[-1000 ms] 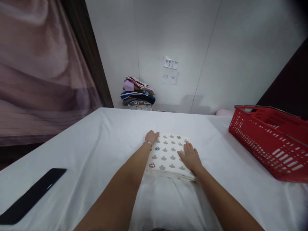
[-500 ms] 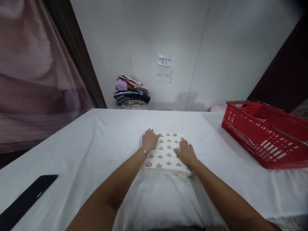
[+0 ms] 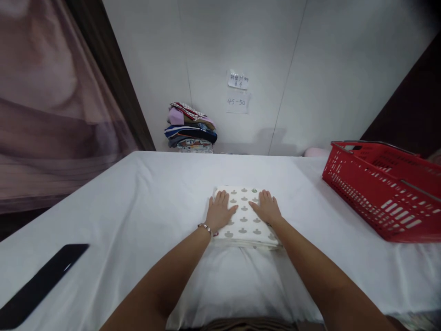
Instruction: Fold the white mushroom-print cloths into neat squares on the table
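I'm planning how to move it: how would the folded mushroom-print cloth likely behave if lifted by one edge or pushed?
Lifted, the folded mushroom-print cloth would probably droop and start to unfold, as stacked layers show along its near edge. Pushed, it would likely slide or wrinkle rather than roll or tip, since it lies flat on the white tablecloth.

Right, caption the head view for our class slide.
Left hand and right hand lie palm-down on a folded rectangular white cloth with grey motifs.

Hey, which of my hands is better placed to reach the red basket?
Probably your right hand: it rests on the folded cloth, nearer the red basket than your left hand.
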Demonstrator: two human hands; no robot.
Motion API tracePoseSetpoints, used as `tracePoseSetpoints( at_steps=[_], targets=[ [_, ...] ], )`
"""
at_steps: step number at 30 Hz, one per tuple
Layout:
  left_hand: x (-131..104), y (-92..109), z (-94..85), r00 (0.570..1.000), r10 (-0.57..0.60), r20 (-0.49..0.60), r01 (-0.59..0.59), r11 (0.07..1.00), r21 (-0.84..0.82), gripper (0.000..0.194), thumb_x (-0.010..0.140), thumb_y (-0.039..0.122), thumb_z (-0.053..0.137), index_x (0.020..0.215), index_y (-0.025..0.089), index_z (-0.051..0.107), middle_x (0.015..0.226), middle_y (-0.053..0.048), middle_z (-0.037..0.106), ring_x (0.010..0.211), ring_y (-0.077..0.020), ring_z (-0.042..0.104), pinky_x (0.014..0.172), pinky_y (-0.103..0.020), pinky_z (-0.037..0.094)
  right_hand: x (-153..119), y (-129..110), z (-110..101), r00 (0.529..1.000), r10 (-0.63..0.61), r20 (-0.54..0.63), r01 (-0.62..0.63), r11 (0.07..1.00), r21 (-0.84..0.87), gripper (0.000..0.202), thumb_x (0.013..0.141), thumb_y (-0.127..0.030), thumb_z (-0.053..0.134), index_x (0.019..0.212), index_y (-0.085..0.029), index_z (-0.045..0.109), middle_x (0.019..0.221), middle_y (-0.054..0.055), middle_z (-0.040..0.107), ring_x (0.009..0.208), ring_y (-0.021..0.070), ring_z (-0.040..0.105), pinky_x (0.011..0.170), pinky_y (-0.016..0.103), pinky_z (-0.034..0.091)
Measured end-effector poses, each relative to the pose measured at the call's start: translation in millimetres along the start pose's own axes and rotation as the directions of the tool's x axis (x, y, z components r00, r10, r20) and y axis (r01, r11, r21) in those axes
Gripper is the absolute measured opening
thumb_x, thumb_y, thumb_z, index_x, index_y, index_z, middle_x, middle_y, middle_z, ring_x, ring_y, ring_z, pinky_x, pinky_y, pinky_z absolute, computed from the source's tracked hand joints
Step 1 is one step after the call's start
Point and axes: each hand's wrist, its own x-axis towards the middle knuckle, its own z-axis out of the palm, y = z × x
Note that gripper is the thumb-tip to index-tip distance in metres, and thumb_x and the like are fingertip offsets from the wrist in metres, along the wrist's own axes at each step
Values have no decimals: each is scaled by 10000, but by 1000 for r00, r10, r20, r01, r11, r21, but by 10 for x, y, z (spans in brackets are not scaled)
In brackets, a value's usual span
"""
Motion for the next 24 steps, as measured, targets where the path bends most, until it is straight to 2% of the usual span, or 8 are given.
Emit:
tracePoseSetpoints(
  at_steps=[4,8,11,15,18,20,22,24],
  targets=[
    [-2,13,-1,1000,-14,19,14,1000,-27,715,906,619,216,1463,177,289,1558,-57,175,1440,-241,98,1150,-505,101,17,-13,-23,1000,-2,-12,2,1000,7,818,897,-617,264,1473,-37,207,1557,167,135,1434,286,58,1132,450,80],
    [80,11,-88,996,-37,86,44,996,-82,697,893,623,255,1458,217,297,1563,-51,152,1440,-263,87,1137,-544,87,-9,-72,-201,999,5,49,-6,1000,28,744,909,-587,280,1449,-75,284,1548,168,183,1427,288,109,1123,462,116],
    [85,-9,-190,984,-51,172,78,986,-151,704,885,642,235,1461,238,275,1565,-56,144,1439,-274,96,1115,-575,129,-188,-81,-282,998,-6,56,4,999,39,710,914,-583,275,1439,-106,311,1543,158,208,1426,280,127,1124,452,119],
    [-124,-54,-208,992,16,129,1,991,-132,687,888,633,264,1455,246,278,1564,-55,155,1440,-271,84,1122,-566,97,-532,2,-155,1000,-19,17,17,997,69,794,895,-600,324,1472,-66,221,1557,163,143,1437,285,63,1138,454,80],
    [-303,-75,-156,993,34,116,-16,987,-158,636,901,567,318,1443,235,299,1561,-63,174,1439,-266,94,1122,-538,145,-640,86,-41,999,-29,-15,31,982,184,777,888,-571,378,1473,-80,234,1562,148,128,1439,279,53,1143,455,96],
    [-369,-84,-147,995,21,97,1,976,-219,603,903,519,356,1419,208,344,1557,-80,190,1438,-250,111,1126,-466,196,-634,141,-25,999,-21,-36,31,945,324,748,866,-526,458,1452,-89,299,1556,143,164,1440,267,66,1152,421,108],
    [-405,-98,-171,998,-42,44,52,960,-277,558,900,480,389,1368,178,416,1542,-106,234,1428,-238,163,1120,-391,235,-622,208,-41,998,33,-48,-8,890,455,702,867,-482,475,1438,-98,335,1552,138,188,1438,253,94,1155,392,134],
    [-434,-120,-218,985,-173,7,165,927,-338,524,887,462,420,1317,166,465,1500,-132,326,1387,-243,284,1092,-355,289,-641,294,-61,991,130,-33,-90,830,551,664,888,-457,438,1444,-113,325,1538,138,237,1420,246,192,1141,385,202]
  ],
)
